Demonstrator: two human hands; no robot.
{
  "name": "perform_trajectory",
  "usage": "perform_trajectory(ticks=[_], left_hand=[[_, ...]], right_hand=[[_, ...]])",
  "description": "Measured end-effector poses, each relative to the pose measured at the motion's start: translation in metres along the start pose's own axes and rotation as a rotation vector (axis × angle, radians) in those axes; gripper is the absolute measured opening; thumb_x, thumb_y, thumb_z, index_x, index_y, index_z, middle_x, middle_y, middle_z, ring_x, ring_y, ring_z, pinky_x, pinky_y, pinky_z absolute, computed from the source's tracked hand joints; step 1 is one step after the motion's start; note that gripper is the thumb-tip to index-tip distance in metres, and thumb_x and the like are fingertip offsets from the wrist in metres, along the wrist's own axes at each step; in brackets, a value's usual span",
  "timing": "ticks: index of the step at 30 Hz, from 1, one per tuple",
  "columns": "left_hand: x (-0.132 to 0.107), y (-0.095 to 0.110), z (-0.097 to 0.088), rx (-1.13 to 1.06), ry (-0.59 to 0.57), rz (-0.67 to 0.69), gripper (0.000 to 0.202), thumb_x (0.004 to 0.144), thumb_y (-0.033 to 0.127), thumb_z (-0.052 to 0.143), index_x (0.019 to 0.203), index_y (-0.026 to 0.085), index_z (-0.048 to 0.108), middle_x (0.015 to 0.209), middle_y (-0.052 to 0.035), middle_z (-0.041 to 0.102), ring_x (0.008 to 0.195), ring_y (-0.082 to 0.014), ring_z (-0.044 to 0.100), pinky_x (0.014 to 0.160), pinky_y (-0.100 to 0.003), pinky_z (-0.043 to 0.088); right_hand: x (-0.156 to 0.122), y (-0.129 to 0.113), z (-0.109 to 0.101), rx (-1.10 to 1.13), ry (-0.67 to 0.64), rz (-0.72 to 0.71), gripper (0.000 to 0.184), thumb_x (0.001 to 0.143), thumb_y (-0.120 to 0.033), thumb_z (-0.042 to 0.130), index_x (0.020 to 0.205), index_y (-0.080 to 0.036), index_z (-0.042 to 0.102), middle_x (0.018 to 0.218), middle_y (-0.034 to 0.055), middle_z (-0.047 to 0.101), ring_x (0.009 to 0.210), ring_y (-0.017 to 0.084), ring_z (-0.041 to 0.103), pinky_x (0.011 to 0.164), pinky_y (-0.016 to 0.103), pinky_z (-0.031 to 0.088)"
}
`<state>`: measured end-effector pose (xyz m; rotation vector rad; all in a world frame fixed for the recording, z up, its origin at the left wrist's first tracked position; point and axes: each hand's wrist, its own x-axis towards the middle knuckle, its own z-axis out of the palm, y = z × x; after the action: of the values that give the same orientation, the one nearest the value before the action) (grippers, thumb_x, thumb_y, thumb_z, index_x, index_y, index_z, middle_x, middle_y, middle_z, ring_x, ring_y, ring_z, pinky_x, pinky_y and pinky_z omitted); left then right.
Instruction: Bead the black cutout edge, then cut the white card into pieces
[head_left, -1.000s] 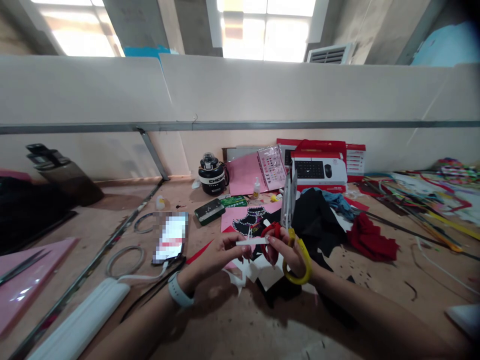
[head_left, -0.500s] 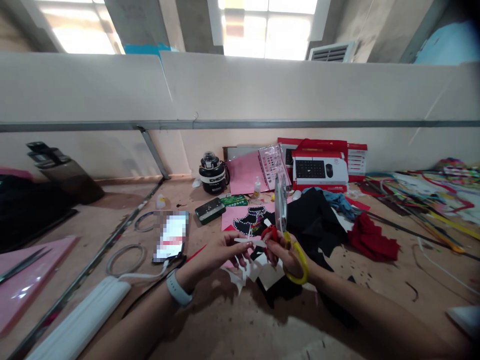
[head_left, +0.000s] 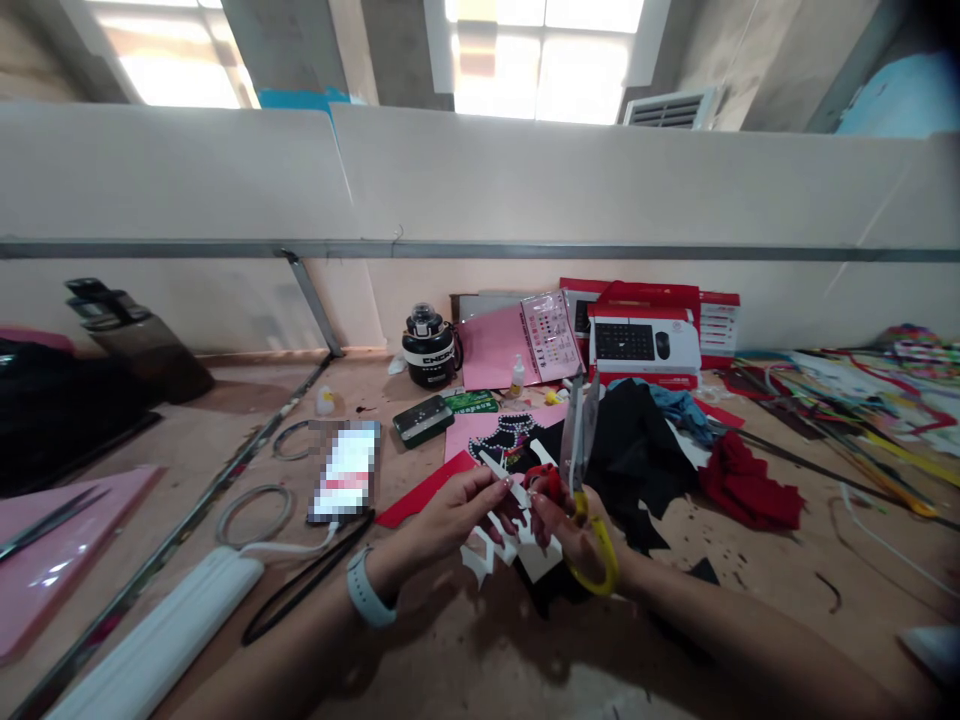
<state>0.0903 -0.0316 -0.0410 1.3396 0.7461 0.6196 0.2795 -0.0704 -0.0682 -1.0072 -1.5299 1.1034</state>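
My left hand [head_left: 465, 515] pinches a narrow white strip [head_left: 517, 490], paper or thin fabric, between thumb and fingers. My right hand [head_left: 574, 530] is closed around a pair of scissors [head_left: 579, 440] with yellow handles, blades pointing up and slightly apart. Its fingertips also touch the strip's near end. Something red [head_left: 544, 480] shows at the right fingers; I cannot tell whether it is part of the scissors. Below the hands lie white scraps [head_left: 478, 562] and black cloth [head_left: 634, 440]. Behind them, a black piece edged with pearl-like beads [head_left: 499, 438] rests on a pink sheet.
A phone [head_left: 346, 475] and a white power strip [head_left: 161, 630] lie to the left. At the back stand a black bottle [head_left: 429, 350] and a keyboard box [head_left: 645, 335]. Red cloth [head_left: 746, 485] is at right; other scissors [head_left: 52, 525] lie far left.
The white strip has turned from nearly level to slanting up to the left. My left hand has shifted slightly right, uncovering more red material; the scissors' blades show wider apart.
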Motion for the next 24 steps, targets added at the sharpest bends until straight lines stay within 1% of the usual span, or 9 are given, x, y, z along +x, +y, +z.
perform_trajectory(ticks=[3,5,7,10,12,14,18,21,24], left_hand=[[-0.001,-0.001,-0.001,0.032,-0.055,0.041,0.034,0.091,0.049,0.052,0.089,0.015,0.057,0.076,-0.003,0.065,0.071,-0.0149,0.064,0.061,-0.025,0.052],[-0.001,0.001,-0.005,0.079,-0.07,0.066,0.034,0.093,0.048,0.049,0.089,0.015,0.057,0.078,-0.0036,0.065,0.072,-0.015,0.064,0.064,-0.026,0.051],[-0.002,0.004,-0.013,0.155,-0.062,0.124,0.033,0.095,0.046,0.047,0.088,0.016,0.057,0.081,-0.0044,0.066,0.074,-0.0153,0.064,0.067,-0.027,0.051],[-0.003,0.01,-0.03,0.283,-0.01,0.21,0.032,0.095,0.045,0.046,0.091,0.017,0.06,0.086,-0.0047,0.066,0.077,-0.0151,0.064,0.071,-0.027,0.05],[-0.005,0.013,-0.041,0.31,0.037,0.231,0.032,0.095,0.046,0.047,0.095,0.017,0.061,0.088,-0.0051,0.067,0.079,-0.0157,0.064,0.074,-0.028,0.05],[-0.007,0.016,-0.049,0.267,0.063,0.251,0.032,0.095,0.045,0.047,0.098,0.016,0.061,0.09,-0.0061,0.067,0.081,-0.0166,0.064,0.076,-0.03,0.051],[-0.011,0.023,-0.055,0.168,0.052,0.316,0.029,0.096,0.041,0.047,0.095,0.014,0.059,0.089,-0.0072,0.068,0.079,-0.0165,0.065,0.076,-0.032,0.052],[-0.015,0.028,-0.057,0.169,0.052,0.352,0.028,0.097,0.039,0.047,0.093,0.014,0.058,0.087,-0.0067,0.068,0.079,-0.0168,0.066,0.077,-0.032,0.052],[-0.016,0.029,-0.058,0.183,0.044,0.363,0.028,0.097,0.037,0.046,0.095,0.013,0.058,0.085,-0.0063,0.068,0.079,-0.0165,0.066,0.076,-0.032,0.053]], right_hand=[[0.001,0.0,0.001,0.007,0.015,0.045,0.03,0.092,-0.047,0.051,0.082,-0.018,0.052,0.058,-0.0024,0.054,0.048,0.012,0.053,0.049,0.024,0.045],[0.0,0.002,0.001,0.007,-0.024,0.07,0.033,0.092,-0.049,0.051,0.082,-0.018,0.052,0.056,-0.0027,0.053,0.047,0.012,0.052,0.048,0.024,0.044],[0.0,0.004,-0.001,0.029,-0.091,0.091,0.036,0.093,-0.052,0.047,0.082,-0.018,0.052,0.056,-0.0031,0.05,0.046,0.011,0.049,0.047,0.023,0.043],[-0.001,0.005,-0.004,0.047,-0.243,0.129,0.044,0.092,-0.062,0.04,0.086,-0.02,0.049,0.06,-0.0037,0.046,0.045,0.01,0.042,0.042,0.022,0.037],[-0.001,0.0,-0.007,-0.021,-0.357,0.079,0.053,0.09,-0.07,0.034,0.089,-0.019,0.05,0.065,-0.0022,0.046,0.049,0.01,0.04,0.045,0.023,0.037],[-0.001,-0.008,-0.009,-0.104,-0.428,-0.006,0.058,0.09,-0.072,0.028,0.09,-0.019,0.051,0.07,-0.0001,0.048,0.056,0.012,0.041,0.05,0.024,0.039],[-0.002,-0.02,-0.009,-0.159,-0.493,-0.036,0.057,0.091,-0.071,0.025,0.087,-0.019,0.049,0.077,0.0017,0.049,0.061,0.013,0.041,0.054,0.024,0.039],[-0.003,-0.02,-0.008,-0.189,-0.531,-0.056,0.057,0.091,-0.07,0.025,0.089,-0.019,0.049,0.082,0.0031,0.051,0.064,0.013,0.042,0.057,0.024,0.04],[-0.004,-0.019,-0.009,-0.202,-0.56,-0.072,0.057,0.092,-0.069,0.024,0.092,-0.018,0.05,0.082,0.0034,0.052,0.068,0.015,0.045,0.062,0.025,0.042]])
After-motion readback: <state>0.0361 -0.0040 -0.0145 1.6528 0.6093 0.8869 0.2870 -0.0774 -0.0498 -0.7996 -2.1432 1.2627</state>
